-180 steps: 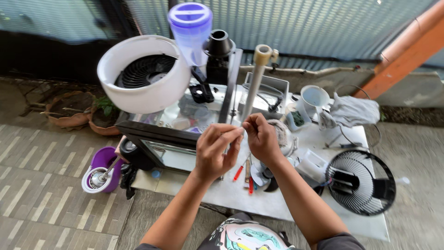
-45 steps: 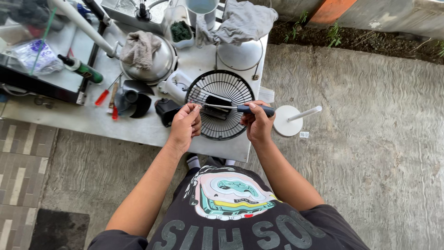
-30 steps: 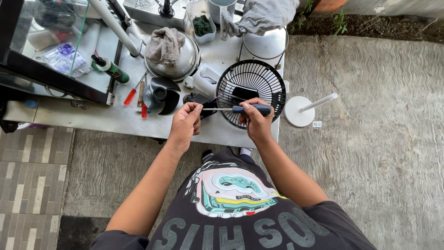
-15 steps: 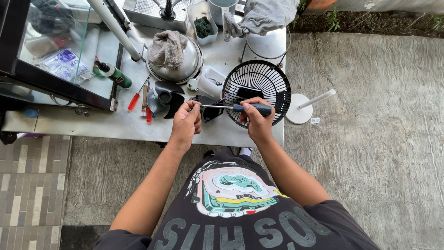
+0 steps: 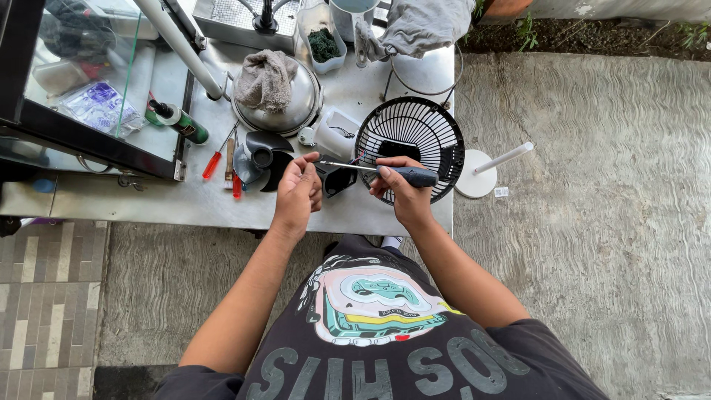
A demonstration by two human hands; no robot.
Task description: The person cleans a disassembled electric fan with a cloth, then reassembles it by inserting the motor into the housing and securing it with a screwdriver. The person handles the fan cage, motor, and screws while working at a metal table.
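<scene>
The right hand (image 5: 400, 194) grips a dark-handled screwdriver (image 5: 385, 172) whose tip vanishes inside the clenched left hand (image 5: 298, 189), above a cluttered grey metal counter (image 5: 222, 204) on ribbed concrete floor (image 5: 592, 222).

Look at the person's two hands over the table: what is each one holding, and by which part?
The right hand grips a screwdriver by its dark handle. The left hand pinches at the tip of its metal shaft; whether it holds anything small there cannot be told.
</scene>
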